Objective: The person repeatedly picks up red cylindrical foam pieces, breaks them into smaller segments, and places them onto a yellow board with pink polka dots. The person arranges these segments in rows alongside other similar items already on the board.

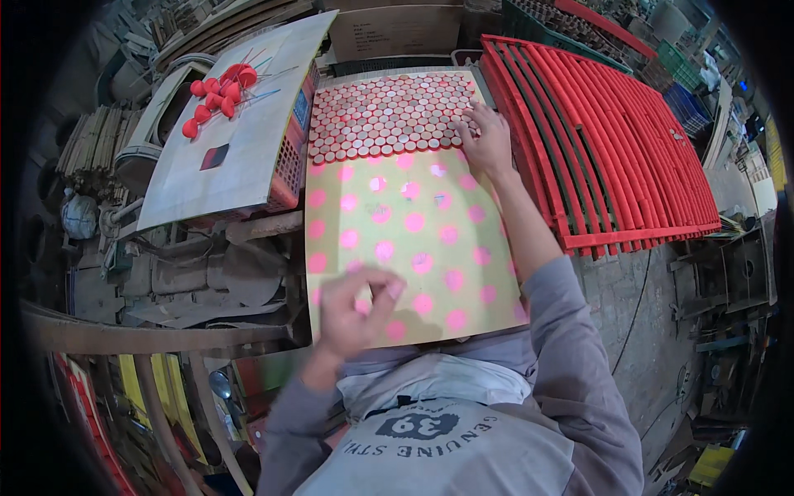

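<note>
Many small round discs [389,112] with pale tops and red rims are packed in rows across the far part of a yellowish board [347,289] printed with pink dots. My right hand [486,139] rests at the right edge of these discs, its fingers bent but apart, fingertips touching the outer ones. Over the near left of the board hovers my left hand [356,310], slightly blurred. Its thumb and index finger curl together in a pinch; whether anything small sits between the tips is not visible.
On the left, a pale panel [248,157] on a red crate [285,169] carries several red round-headed pieces on thin sticks [217,95] and a small dark square [214,157]. Red slatted racks [620,149] stand close on the right. A cardboard box [397,33] is behind.
</note>
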Available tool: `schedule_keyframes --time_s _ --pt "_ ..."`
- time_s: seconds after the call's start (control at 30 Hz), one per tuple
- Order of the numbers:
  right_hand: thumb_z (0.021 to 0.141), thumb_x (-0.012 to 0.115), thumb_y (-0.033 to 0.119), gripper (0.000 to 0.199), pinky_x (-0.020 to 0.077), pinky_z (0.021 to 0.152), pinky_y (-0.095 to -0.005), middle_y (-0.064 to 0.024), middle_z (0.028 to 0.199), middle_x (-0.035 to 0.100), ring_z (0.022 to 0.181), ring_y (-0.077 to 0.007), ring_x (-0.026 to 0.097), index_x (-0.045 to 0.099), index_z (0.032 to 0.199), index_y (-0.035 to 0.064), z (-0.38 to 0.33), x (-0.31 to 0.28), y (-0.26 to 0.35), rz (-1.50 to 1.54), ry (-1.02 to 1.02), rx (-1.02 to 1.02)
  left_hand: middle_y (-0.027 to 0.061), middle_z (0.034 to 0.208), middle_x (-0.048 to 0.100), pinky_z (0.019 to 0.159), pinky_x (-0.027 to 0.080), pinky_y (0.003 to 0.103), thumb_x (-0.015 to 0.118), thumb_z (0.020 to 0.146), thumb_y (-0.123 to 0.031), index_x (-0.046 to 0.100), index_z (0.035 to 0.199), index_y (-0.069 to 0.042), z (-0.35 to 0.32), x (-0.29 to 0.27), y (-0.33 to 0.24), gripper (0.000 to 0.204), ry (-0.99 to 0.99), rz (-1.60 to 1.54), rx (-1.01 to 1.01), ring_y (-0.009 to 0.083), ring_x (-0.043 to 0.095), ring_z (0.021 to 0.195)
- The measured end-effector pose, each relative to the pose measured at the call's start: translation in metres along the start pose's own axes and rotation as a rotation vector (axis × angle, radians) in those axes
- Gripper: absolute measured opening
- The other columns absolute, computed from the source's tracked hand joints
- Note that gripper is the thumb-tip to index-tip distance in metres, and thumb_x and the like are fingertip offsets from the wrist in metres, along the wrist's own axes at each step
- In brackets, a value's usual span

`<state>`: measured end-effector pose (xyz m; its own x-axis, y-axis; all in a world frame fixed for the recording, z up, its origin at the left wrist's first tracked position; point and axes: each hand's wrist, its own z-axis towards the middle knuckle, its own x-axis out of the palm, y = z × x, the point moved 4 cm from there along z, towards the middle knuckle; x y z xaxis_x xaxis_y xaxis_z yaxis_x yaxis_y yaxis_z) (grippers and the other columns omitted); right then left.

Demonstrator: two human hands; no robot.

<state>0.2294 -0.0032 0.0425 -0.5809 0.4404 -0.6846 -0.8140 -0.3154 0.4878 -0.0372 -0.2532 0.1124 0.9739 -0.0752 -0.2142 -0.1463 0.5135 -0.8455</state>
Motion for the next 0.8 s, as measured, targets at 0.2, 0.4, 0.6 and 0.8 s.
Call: schedule_keyframes --time_s 0.2,0.4,0.6,0.8 --pt "0.088 0.057 0.065 0.075 0.0072 0.117 -0.0639 -0.0105 0.163 0.023 0.152 -0.0325 0.013 0.042 0.149 0.0250 0.026 0.028 0.000 -0.285 0.505 -0.215 0.0183 0.125 0.056 0.098 0.044 0.046 0.077 0.078 -0.045 0.064 0.117 -0.007 0.160 -0.009 0.093 0.055 0.295 0.640 0.233 0.0331 0.054 0.118" --pt "0.081 0.051 0.079 0.092 0.0009 0.119 -0.0620 -0.0078 0.164 0.019 0.152 -0.0340 0.009 0.031 0.155 0.0286 0.032 0.029 -0.005 -0.391 0.603 -0.347 0.0177 0.162 0.017 0.114 0.012 0.069 0.064 0.067 -0.082 0.038 0.152 -0.023 0.198 0.007 0.183 0.106 0.413 1.152 -0.019 0.0429 0.010 0.149" --pt "0.080 0.045 0.083 0.093 0.0005 0.120 -0.0607 -0.0057 0.163 0.022 0.152 -0.0326 0.011 0.029 0.155 0.0300 0.029 0.043 0.004 -0.388 0.565 -0.413 0.0151 0.164 0.016 0.114 0.005 0.070 0.052 0.073 -0.087 0.031 0.154 -0.031 0.201 0.006 0.228 0.101 0.461 1.093 -0.024 0.0375 0.008 0.151" --pt "0.084 0.042 0.081 0.087 0.0059 0.119 -0.0615 -0.0060 0.163 0.024 0.151 -0.0299 0.018 0.033 0.154 0.0288 0.025 0.044 0.000 -0.408 0.525 -0.433 0.0163 0.163 0.018 0.112 0.008 0.072 0.049 0.078 -0.083 0.031 0.154 -0.031 0.201 0.012 0.228 0.094 0.457 1.127 0.020 0.0373 0.015 0.150"
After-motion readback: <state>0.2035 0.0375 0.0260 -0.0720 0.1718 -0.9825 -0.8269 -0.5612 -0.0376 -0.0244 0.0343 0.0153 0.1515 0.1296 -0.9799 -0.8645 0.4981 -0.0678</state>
